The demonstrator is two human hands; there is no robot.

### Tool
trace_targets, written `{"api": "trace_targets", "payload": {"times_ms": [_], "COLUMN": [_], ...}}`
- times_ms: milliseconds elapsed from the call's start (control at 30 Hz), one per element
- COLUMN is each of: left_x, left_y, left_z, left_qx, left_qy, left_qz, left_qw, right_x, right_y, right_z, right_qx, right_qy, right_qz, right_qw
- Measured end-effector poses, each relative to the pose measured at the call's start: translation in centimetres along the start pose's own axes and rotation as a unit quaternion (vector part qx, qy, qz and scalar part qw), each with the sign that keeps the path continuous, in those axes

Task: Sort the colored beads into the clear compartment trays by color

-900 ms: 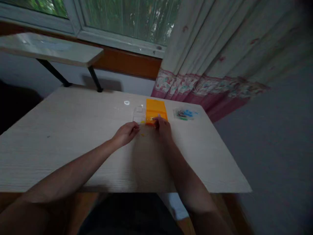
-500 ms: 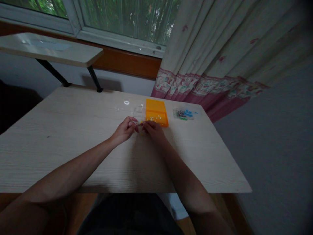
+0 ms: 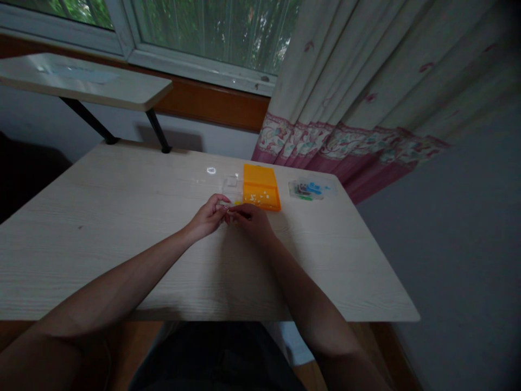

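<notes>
My left hand (image 3: 209, 215) is closed, its thumb and fingers pinching something small and pale that I cannot make out. From the right, my right hand (image 3: 253, 218) meets it with fingers pinched together at the same spot; what they hold is too small to name. Just beyond the fingertips lies an open orange case (image 3: 260, 176) with several small white pieces (image 3: 259, 196) in its near half. A clear plastic box (image 3: 232, 185) sits against the left side of that case, partly behind my left hand. A small yellow bit (image 3: 238, 203) shows by my fingertips.
To the right of the orange case stands a clear tray (image 3: 306, 189) with blue and dark items, and a green strip along its front. A raised shelf (image 3: 101, 81) on black legs is at the table's back left. Curtain (image 3: 345, 108) and wall border the right side.
My right hand's fingers have shifted and curled slightly closer over my left fingertips. The left hand stays nearly where it was, and the cases have not moved.
</notes>
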State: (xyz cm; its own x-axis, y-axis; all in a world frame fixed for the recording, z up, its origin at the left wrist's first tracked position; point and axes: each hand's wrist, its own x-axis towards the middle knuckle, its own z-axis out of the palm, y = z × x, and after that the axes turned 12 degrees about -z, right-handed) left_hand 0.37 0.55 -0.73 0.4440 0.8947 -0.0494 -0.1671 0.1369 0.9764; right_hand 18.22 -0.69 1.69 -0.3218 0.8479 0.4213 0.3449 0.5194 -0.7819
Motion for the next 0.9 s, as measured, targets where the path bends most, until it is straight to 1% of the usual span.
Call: {"api": "trace_targets", "payload": {"times_ms": [133, 400, 600, 700, 800, 867, 900], "left_x": [0.03, 0.16, 0.05, 0.11, 0.30, 0.39, 0.40], "left_y": [-0.20, -0.42, -0.42, -0.52, -0.70, -0.78, -0.78], "left_z": [-0.08, -0.08, -0.04, -0.13, -0.29, -0.37, -0.38], "left_qx": [-0.002, -0.021, 0.003, 0.013, 0.010, 0.006, 0.008], "left_qy": [-0.008, -0.003, -0.001, -0.002, -0.001, -0.001, -0.001], "left_qz": [0.003, 0.008, 0.007, 0.005, 0.008, 0.007, 0.006], "left_qw": [1.000, 1.000, 1.000, 1.000, 1.000, 1.000, 1.000], "right_x": [-0.02, 0.04, 0.10, 0.09, 0.18, 0.33, 0.41], "right_y": [0.11, -0.08, -0.09, 0.00, 0.05, 0.17, 0.29], "right_z": [0.04, -0.16, -0.32, -0.29, -0.30, -0.47, -0.63], "right_qx": [-0.013, -0.054, -0.061, -0.060, -0.033, -0.010, 0.000], "right_qy": [-0.004, -0.019, -0.022, -0.014, -0.016, 0.001, 0.022], "right_qz": [-0.016, -0.041, -0.056, -0.042, -0.014, 0.015, 0.029], "right_qw": [1.000, 0.998, 0.996, 0.997, 0.999, 1.000, 0.999]}}
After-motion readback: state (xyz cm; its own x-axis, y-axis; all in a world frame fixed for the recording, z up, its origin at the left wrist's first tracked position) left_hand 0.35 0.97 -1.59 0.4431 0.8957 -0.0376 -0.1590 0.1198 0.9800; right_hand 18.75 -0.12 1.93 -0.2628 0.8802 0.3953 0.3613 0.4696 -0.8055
